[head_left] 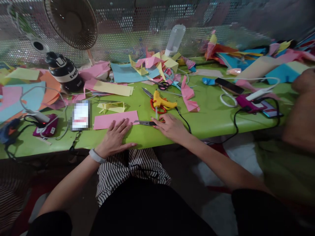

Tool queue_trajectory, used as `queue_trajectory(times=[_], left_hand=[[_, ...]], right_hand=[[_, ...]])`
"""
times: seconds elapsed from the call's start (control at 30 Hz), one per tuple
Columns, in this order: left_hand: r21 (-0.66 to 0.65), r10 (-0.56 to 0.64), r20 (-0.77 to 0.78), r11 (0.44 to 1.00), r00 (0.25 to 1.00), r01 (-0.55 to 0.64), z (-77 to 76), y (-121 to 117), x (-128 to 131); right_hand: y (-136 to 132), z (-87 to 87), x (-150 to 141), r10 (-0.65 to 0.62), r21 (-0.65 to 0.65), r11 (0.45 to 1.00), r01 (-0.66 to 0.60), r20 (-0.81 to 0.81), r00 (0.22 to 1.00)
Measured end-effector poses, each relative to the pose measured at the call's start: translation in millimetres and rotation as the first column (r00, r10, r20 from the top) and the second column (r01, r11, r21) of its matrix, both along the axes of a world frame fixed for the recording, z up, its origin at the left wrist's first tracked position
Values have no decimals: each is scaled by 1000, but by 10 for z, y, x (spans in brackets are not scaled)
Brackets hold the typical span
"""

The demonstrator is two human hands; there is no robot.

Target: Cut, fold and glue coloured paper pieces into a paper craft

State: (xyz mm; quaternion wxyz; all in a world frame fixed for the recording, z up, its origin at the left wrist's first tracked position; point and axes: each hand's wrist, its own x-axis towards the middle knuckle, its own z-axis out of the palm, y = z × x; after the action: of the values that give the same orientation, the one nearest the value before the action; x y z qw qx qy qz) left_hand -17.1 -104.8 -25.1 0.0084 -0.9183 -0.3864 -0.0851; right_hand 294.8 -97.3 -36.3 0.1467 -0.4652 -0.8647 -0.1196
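Observation:
My left hand [115, 136] lies flat with its fingers spread, the fingertips on a long pink paper strip [108, 120] on the table. Right of the strip, my right hand [169, 127] has its fingers closed on what look like dark-handled scissors [145, 123]. Their blades point left and touch the strip's right end; most of the handle is hidden under my fingers. Just beyond that hand rests a yellow glue gun [162, 101], its nozzle towards me. Red-handled scissors [154, 107] lie partly beneath it. Folded yellow paper [112, 107] sits behind the strip.
A phone [80, 115] and a purple power strip [46, 126] lie to the left. Behind stand a black bottle [65, 73] and a fan [71, 23] among coloured paper scraps. Another purple power strip [251, 103] with cables and another person's arm [300, 111] are at right.

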Motion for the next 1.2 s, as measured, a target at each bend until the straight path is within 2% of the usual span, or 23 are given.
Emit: queue_trajectory(times=[0.3, 0.43, 0.7, 0.93, 1.2], left_hand=[[-28, 4, 5, 1000, 1000, -3, 19, -1, 2], [-42, 13, 14, 999, 1000, -13, 27, -8, 5], [-47, 21, 6, 999, 1000, -20, 33, -26, 14], [-53, 19, 5, 998, 1000, -18, 36, -28, 16], [-55, 15, 28, 998, 999, -14, 23, -39, 27]], right_hand=[[116, -32, 104, 79, -44, 996, -80, -26, 997], [102, -24, 128, 107, -21, 994, -108, -26, 994], [30, 12, -83, 18, -41, 999, -19, -24, 1000], [-88, 55, -125, 0, -33, 999, 0, -1, 1000], [-111, 85, -230, 10, -107, 994, -10, -3, 1000]])
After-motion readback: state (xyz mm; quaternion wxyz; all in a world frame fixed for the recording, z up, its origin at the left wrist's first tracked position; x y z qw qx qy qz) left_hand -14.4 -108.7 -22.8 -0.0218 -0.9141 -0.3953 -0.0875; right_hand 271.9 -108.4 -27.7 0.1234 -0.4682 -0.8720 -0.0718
